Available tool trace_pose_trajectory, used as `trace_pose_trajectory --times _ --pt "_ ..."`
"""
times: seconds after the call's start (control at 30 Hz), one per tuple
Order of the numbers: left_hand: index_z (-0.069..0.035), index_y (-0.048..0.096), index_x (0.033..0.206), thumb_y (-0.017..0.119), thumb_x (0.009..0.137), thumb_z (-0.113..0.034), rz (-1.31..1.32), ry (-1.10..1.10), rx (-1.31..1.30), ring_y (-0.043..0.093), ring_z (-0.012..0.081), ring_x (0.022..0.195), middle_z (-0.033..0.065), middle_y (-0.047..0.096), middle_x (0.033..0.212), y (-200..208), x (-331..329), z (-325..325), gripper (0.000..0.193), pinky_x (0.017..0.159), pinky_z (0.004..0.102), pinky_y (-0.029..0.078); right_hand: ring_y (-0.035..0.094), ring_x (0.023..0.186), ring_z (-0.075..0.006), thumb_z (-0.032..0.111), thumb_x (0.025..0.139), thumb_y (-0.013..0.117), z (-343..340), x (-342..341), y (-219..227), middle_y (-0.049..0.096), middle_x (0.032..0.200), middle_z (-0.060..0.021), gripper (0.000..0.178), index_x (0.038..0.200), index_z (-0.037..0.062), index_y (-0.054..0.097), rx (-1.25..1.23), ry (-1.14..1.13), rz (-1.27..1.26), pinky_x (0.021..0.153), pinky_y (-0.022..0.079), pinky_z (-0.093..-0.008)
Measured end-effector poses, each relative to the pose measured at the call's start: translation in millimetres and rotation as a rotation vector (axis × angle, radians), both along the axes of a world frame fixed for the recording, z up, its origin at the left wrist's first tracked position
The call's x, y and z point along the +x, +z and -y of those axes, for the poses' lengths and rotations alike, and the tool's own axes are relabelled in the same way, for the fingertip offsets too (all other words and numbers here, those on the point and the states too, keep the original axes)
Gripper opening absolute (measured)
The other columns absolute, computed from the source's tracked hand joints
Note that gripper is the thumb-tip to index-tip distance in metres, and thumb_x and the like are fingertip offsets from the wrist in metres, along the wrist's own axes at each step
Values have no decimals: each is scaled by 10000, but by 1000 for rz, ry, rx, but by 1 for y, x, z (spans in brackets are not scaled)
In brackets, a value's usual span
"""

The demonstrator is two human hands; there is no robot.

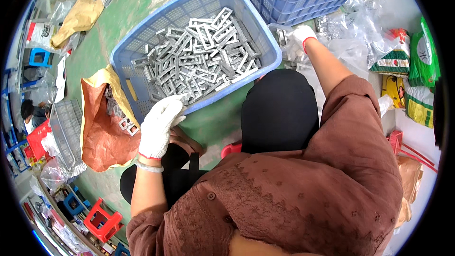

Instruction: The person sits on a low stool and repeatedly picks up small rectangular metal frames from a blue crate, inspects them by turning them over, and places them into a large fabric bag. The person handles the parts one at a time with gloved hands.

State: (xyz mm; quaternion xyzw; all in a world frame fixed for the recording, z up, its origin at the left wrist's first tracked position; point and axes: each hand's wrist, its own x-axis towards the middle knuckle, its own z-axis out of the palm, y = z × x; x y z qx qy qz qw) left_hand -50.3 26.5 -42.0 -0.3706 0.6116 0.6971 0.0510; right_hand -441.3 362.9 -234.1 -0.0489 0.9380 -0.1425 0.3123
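Note:
A large blue plastic basket (124,42) stands before me with a heap of grey metal rectangular frames (204,57) in it. My left hand (163,123), in a white knitted glove, is at the basket's near left rim. Its fingers are stretched out and the thumb stands apart, with nothing seen in them. Off to the right of the basket, my right hand (303,34), also gloved, reaches to a clear plastic bag (308,59) with grey pieces showing inside. The fingers of that hand are too small and partly hidden to make out.
At the basket's left lies an open orange-lined sack (106,135) with several metal frames. Stacked blue baskets (294,0) stand at the far right, near plastic bags and a green sack (422,57). A grey basket (67,130) and red stool (102,220) are leftward. Another person (33,113) is far left.

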Motion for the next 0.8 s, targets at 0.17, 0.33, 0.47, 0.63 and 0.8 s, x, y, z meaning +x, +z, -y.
trace_pose_trajectory --times 0.17,0.33,0.47,0.63,0.8 --pt "-16 613 1251 649 975 -241 13 14 -9 651 185 1011 91 667 1114 -2 1 4 358 883 328 543 613 544 -302 287 921 669 -2 14 13 652 769 -199 298 950 -8 686 -467 -561 283 529 499 -459" --pt "-15 608 1261 659 969 -238 9 39 8 649 187 1010 94 663 1108 -3 0 8 371 891 332 543 675 868 -344 440 914 605 -10 4 -23 678 1022 -214 462 1115 31 683 -119 -142 -168 740 517 -459" --pt "-11 608 1259 660 967 -236 -34 28 -27 650 184 1011 89 664 1116 -4 6 16 372 890 327 539 643 1132 -363 410 824 602 68 24 116 666 1222 -200 497 1191 82 676 231 235 -415 951 507 -450" --pt "-14 610 1257 668 962 -230 -51 94 -16 652 173 1000 78 671 1112 1 10 23 370 880 313 530 668 1017 -362 268 817 578 168 55 178 700 1031 -162 312 1077 113 655 23 883 -459 844 531 -478" --pt "8 627 1246 673 959 -223 -47 -65 -294 632 149 1021 81 674 1144 11 15 30 371 907 286 503 717 950 -303 144 782 663 241 88 115 737 1058 -94 315 1091 167 720 300 1465 -329 768 573 -439"
